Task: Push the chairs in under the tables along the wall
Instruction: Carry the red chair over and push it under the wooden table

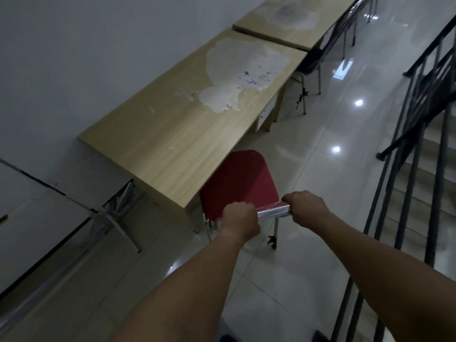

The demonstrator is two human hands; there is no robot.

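Note:
A red chair (240, 180) with a chrome frame stands at the near end of a long wooden table (177, 134) that runs along the white wall. Its seat reaches partly under the tabletop edge. My left hand (240, 219) grips the left part of the chair's top rail. My right hand (306, 206) grips the rail's right end. A black chair (309, 61) stands farther along, at the gap between this table and a second wooden table (293, 23).
A black metal stair railing (404, 149) runs along the right, with steps going down behind it. Glossy floor tiles form a narrow aisle between tables and railing. A white folding table (37, 206) with metal legs stands at the left. More chair frames line the far table.

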